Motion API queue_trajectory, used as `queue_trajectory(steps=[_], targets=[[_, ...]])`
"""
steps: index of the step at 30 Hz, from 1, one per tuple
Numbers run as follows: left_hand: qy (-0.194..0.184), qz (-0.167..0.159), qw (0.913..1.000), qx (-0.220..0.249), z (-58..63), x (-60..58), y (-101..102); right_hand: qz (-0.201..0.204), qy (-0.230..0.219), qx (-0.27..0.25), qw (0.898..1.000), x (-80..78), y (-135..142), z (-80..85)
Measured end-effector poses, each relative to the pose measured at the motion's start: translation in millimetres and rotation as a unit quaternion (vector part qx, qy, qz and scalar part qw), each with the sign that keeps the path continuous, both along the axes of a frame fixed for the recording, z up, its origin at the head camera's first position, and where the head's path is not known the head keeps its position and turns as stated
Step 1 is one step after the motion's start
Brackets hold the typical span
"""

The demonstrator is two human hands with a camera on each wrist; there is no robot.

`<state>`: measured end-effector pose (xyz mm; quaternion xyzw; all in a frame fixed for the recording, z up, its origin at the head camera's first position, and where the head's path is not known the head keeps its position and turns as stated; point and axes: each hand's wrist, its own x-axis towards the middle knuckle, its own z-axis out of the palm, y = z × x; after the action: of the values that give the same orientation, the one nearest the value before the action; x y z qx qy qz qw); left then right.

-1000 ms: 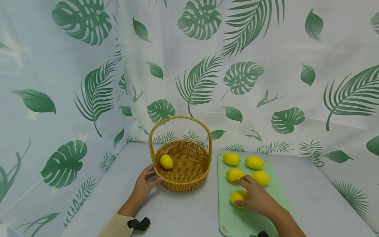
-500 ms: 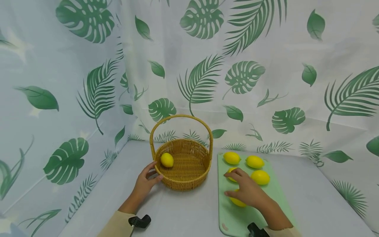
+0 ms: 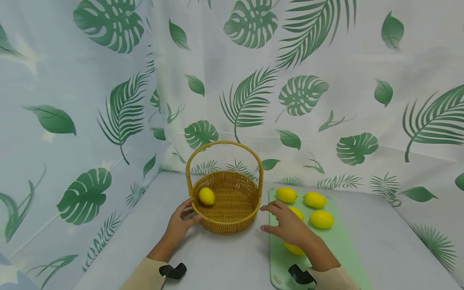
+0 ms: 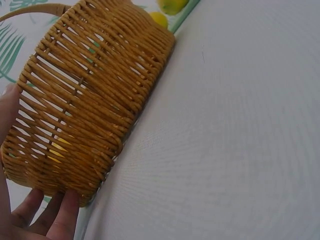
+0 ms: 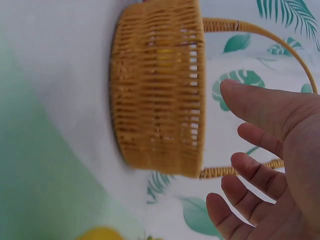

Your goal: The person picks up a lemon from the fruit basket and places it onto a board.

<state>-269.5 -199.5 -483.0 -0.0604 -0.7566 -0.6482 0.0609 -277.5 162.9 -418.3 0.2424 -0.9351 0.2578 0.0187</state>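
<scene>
A wicker basket [image 3: 226, 227] with a tall arched handle stands on the table, with one lemon [image 3: 206, 196] inside at its left. My left hand [image 3: 178, 225] holds the basket's left side, thumb toward the front and the other fingers around the wall. In the left wrist view, the fingertips [image 4: 70, 200] lie against the weave. Between basket and cutting board, my right hand [image 3: 286, 225] hovers with spread, slightly bent fingers and nothing in them. It partly covers two lemons [image 3: 294, 248] on the pale green cutting board [image 3: 277, 268]. In the right wrist view, the thumb [image 5: 250, 100] points toward the basket's rim.
Other lemons [image 3: 321, 219] lie farther back on the board, several in all. A white curtain [image 3: 311, 48] printed with green leaves hangs behind the table and along the left. Each forearm wears a small black device [image 3: 173, 271] near the sleeve cuff.
My right hand has moved left from over the lemons on the board toward the basket, holding nothing, its fingers more spread. The left hand stays at the basket. The view has shifted slightly.
</scene>
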Motion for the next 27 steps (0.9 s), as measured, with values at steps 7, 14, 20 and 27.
queue_trajectory(steps=[7,14,20,27], targets=[[-0.001,-0.001,1.0,0.0,-1.4,0.2,-1.0,0.022,-0.001,-0.002,1.0,-8.4,-18.8,0.5],[0.001,-0.008,1.0,-0.004,-2.0,-1.9,-1.3,0.062,0.016,-0.028,0.998,-16.6,-37.0,-2.3],[0.014,0.01,0.9998,0.007,-22.0,-14.0,-2.7,0.075,0.023,-0.035,0.996,-23.6,-50.4,-5.2],[0.01,0.013,0.9997,0.016,-25.0,-16.3,-4.8,0.056,0.008,-0.03,0.998,-30.8,-64.0,-4.5]])
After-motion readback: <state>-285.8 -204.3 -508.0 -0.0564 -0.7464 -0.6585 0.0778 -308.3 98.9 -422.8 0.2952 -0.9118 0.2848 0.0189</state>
